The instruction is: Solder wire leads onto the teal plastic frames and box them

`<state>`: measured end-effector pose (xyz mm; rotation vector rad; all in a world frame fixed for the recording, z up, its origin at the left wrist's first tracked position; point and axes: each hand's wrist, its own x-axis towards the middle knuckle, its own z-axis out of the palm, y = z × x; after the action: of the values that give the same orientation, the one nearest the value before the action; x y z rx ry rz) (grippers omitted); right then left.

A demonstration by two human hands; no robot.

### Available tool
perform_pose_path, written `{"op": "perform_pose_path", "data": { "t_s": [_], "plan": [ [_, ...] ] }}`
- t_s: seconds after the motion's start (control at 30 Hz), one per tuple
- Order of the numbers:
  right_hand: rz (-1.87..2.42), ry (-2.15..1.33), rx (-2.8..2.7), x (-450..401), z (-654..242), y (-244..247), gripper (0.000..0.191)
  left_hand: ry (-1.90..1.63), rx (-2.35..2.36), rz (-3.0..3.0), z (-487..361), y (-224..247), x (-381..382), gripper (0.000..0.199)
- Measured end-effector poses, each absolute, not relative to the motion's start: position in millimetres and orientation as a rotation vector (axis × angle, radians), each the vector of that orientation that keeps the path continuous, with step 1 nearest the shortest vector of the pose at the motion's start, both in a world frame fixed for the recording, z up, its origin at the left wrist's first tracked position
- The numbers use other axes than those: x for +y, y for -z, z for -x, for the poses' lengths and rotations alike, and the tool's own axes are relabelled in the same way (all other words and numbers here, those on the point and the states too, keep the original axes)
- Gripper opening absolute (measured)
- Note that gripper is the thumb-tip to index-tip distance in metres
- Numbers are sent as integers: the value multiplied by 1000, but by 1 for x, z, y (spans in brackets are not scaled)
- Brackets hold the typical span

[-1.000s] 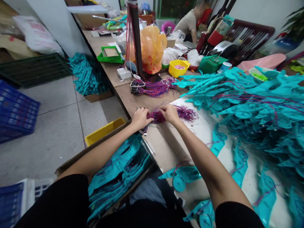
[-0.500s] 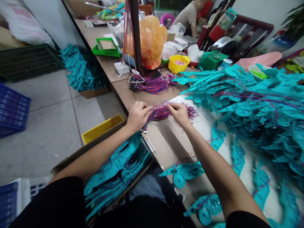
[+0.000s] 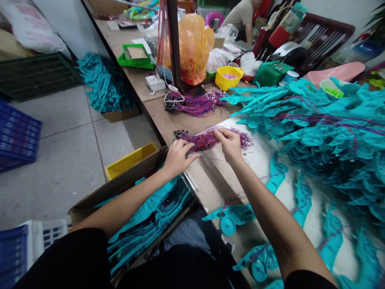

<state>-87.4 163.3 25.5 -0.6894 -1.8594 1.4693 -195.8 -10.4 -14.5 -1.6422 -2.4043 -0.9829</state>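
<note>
A bundle of thin red, blue and purple wires (image 3: 204, 140) with small ends lies on the table's near left part. At its left end, my left hand (image 3: 177, 158) rests with thumb and fingers apart, the fingertips touching the wires. My right hand (image 3: 230, 145) pinches at the bundle's right part, and a thin loose wire (image 3: 218, 159) hangs beneath it. Several turquoise plastic pieces with wires, one of them a piece with a round disc (image 3: 227, 226), lie on the table nearer to me.
A large heap of turquoise pieces (image 3: 331, 132) covers the table's right side. Behind the wires lie a second wire bundle (image 3: 195, 103), a yellow cup (image 3: 228, 77) and an orange bag (image 3: 194, 52). A cardboard box (image 3: 87, 202) of turquoise pieces stands at my left. Another person (image 3: 239, 18) sits behind.
My left hand has moved slightly down and its thumb and fingers have spread from a pinch. My right hand keeps its pinch on the wires. The view has shifted a little.
</note>
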Motion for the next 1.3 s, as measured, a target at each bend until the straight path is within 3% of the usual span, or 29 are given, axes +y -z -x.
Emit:
{"op": "perform_pose_path", "data": {
  "t_s": [0.17, 0.47, 0.7, 0.87, 0.97, 1.13, 1.3],
  "plan": [
    [598, -1587, -1818, 153, 80, -30, 30, 1309, -2509, 1578, 197, 7, 11, 30],
    [543, -1626, -1745, 148, 76, -31, 31, 866, -2364, 1537, 183, -2, 20, 19],
    [546, -1694, -1730, 145, 84, -25, 36, 1221, -2312, 1455, 178, -2, 11, 11],
    [512, -1724, -1742, 138, 89, -27, 38, 1491, -2548, 1301, 175, 5, 20, 23],
    [487, -1726, -1739, 136, 89, -29, 36, 1503, -2658, 1199, 177, 8, 26, 30],
    [450, -1699, -1756, 137, 88, -28, 32, 1421, -2664, 1210, 180, 5, 30, 18],
    [436, -1716, -1779, 135, 91, -25, 30, 1610, -2683, 1180, 182, 4, 34, 13]
  ]
}}
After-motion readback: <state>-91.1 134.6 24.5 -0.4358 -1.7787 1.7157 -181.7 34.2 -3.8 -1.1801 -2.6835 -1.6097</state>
